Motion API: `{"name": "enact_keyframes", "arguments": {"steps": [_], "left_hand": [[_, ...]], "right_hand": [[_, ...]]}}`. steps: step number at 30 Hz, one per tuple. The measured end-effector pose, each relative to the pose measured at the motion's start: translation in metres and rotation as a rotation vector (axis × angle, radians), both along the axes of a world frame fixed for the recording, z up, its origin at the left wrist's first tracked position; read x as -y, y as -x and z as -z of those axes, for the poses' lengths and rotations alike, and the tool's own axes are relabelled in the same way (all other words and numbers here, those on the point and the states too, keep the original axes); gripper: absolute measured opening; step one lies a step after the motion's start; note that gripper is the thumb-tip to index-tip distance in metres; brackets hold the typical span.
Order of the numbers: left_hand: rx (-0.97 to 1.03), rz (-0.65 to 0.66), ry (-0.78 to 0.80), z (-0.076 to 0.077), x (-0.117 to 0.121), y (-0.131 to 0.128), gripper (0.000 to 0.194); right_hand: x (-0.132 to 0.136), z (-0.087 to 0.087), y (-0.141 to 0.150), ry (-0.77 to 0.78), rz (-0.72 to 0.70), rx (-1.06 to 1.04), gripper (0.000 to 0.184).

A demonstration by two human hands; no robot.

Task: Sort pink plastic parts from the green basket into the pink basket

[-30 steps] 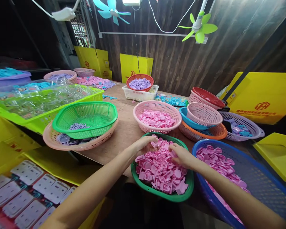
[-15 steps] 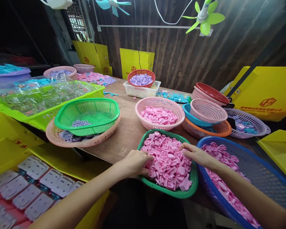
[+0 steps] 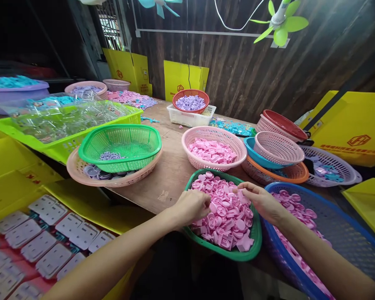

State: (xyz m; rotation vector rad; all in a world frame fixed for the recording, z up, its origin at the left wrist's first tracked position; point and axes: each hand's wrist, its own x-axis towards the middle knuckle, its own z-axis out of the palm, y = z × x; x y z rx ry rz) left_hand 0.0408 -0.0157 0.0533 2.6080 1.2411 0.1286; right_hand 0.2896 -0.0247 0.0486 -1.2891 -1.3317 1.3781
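A green basket point(image 3: 250, 249) heaped with pink plastic pieces point(image 3: 226, 212) sits at the table's near edge. My left hand point(image 3: 192, 207) rests on the left side of the heap, fingers curled down into the pieces. My right hand point(image 3: 260, 200) hovers over the basket's right side with thumb and fingers pinched together on a pink piece. A blue basket point(image 3: 337, 225) holding more pink pieces lies just to the right, under my right forearm.
A pink basket point(image 3: 190, 146) of pink pieces stands behind the green one. A green basket point(image 3: 121, 146) nested in a peach tray is at left. Stacked baskets point(image 3: 278, 152) are at right. White cards point(image 3: 40, 246) lie lower left, yellow boxes point(image 3: 356, 133) around.
My left hand slid from the basket's far side to its near left edge, then back onto the heap. My right hand lifted slightly and pinched. The view shifted left.
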Motion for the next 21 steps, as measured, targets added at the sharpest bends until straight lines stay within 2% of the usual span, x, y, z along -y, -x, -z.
{"name": "enact_keyframes", "arguments": {"steps": [3, 5, 8, 10, 13, 17, 21], "left_hand": [[-0.181, 0.143, 0.051, -0.002, 0.018, 0.002, 0.018], [-0.255, 0.198, 0.044, 0.001, 0.025, 0.000, 0.018], [-0.252, 0.246, 0.011, 0.008, 0.024, -0.007, 0.019], [-0.218, 0.243, -0.021, 0.013, 0.020, -0.013, 0.020], [-0.212, 0.207, -0.026, 0.019, 0.011, -0.017, 0.019], [-0.251, 0.181, 0.010, 0.024, 0.002, -0.012, 0.017], [-0.238, 0.180, 0.050, 0.026, 0.003, -0.005, 0.034]], "right_hand": [[0.006, -0.008, 0.001, 0.024, -0.128, 0.122, 0.011], [0.014, -0.015, 0.003, -0.026, -0.288, 0.385, 0.008], [0.032, -0.019, 0.005, -0.161, -0.480, 0.859, 0.008], [0.046, -0.014, 0.009, -0.171, -0.500, 1.156, 0.010], [0.060, 0.001, 0.019, -0.064, -0.403, 1.490, 0.029], [0.063, 0.013, 0.033, -0.016, -0.367, 1.613, 0.031], [0.059, 0.011, 0.039, -0.048, -0.414, 1.589, 0.024]]}}
